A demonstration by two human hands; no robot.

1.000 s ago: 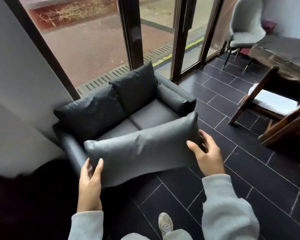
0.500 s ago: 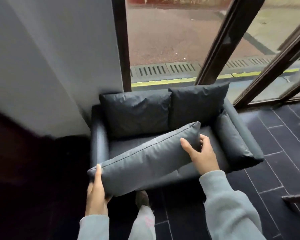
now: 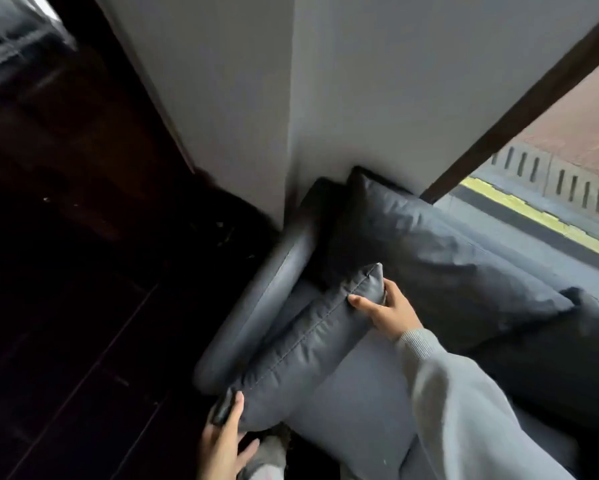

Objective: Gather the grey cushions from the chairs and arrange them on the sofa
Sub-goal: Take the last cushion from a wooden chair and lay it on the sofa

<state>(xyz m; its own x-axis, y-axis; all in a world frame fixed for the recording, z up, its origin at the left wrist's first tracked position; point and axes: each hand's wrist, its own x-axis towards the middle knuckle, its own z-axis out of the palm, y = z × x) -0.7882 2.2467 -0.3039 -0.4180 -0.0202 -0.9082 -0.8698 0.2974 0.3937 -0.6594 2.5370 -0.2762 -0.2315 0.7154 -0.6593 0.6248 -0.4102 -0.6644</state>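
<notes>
You grip the cushion (image 3: 311,344) w/ both hands, left hand (image 3: 221,441) near end, right hand (image 3: 384,311) far end, standing it along the sofa armrest (image 3: 256,306) as a bolster.

Grey wall (image 3: 377,81) meets dark wood floor (image 3: 66,306) at left. Dark window frame (image 3: 519,109) runs diagonally – beyond it, yellow kerb line (image 3: 540,216) and slotted drain grate (image 3: 568,181).
</notes>
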